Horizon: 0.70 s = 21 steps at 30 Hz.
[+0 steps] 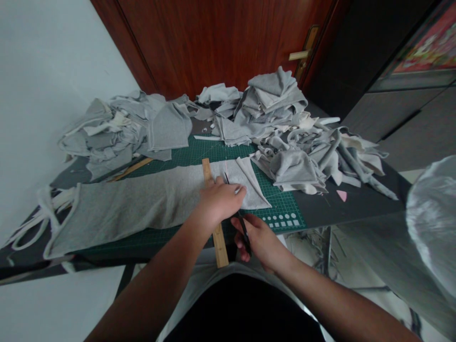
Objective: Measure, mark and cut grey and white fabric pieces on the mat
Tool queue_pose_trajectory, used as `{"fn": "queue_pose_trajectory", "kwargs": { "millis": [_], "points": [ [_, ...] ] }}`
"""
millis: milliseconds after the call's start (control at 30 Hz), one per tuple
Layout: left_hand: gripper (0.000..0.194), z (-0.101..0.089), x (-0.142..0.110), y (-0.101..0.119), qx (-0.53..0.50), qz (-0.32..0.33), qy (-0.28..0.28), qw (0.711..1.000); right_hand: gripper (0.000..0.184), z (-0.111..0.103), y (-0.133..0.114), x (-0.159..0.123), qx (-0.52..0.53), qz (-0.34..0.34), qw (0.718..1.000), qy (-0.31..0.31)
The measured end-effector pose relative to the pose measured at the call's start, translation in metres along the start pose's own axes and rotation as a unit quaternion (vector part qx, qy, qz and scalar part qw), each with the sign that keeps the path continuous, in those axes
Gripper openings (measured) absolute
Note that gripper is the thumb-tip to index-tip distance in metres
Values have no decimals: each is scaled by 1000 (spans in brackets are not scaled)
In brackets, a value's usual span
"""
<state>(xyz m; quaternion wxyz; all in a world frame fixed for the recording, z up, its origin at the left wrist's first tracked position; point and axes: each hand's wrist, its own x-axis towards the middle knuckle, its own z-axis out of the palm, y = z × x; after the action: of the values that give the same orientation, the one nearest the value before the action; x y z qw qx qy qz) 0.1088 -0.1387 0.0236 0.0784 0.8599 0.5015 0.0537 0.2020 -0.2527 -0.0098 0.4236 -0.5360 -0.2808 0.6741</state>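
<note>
A long piece of grey knit fabric (142,199) lies across the green cutting mat (285,206), its right end folded over at one corner. My left hand (223,197) presses down on the fabric, over a wooden ruler (220,244) that crosses it. The fingers of that hand point right and are partly hidden. Below it, my right hand (260,240) grips black-handled scissors (245,232). Their blades run up beneath my left hand, and a thin dark tip shows just beyond it on the fabric.
Piles of grey fabric pieces stand at the back left (124,126), back middle (263,104) and right (306,161). A pink chalk piece (341,195) lies on the table's right. White strips (46,213) hang at the left end. A clear plastic bag (434,218) stands far right.
</note>
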Motion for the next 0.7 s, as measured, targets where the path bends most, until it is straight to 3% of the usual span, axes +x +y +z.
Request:
{"fn": "queue_pose_trajectory", "kwargs": {
  "millis": [200, 333, 467, 633, 700],
  "points": [
    [49, -11, 0, 7, -6, -49, -57, 997, 49, 1, -2, 7, -9, -6, 1000, 3],
    [51, -15, 3, 6, -7, -5, -38, 999, 49, 3, -4, 9, -11, 1, 1000, 7],
    [50, -18, 5, 5, -24, -39, -88, 995, 50, 4, -6, 7, -12, -2, 1000, 12],
    [51, -23, 6, 7, 5, 0, -68, 998, 49, 4, -9, 9, -11, -3, 1000, 7],
    [52, -27, 6, 9, 16, -16, -98, 995, 48, 3, -10, 11, -14, -5, 1000, 5]
  ]
}}
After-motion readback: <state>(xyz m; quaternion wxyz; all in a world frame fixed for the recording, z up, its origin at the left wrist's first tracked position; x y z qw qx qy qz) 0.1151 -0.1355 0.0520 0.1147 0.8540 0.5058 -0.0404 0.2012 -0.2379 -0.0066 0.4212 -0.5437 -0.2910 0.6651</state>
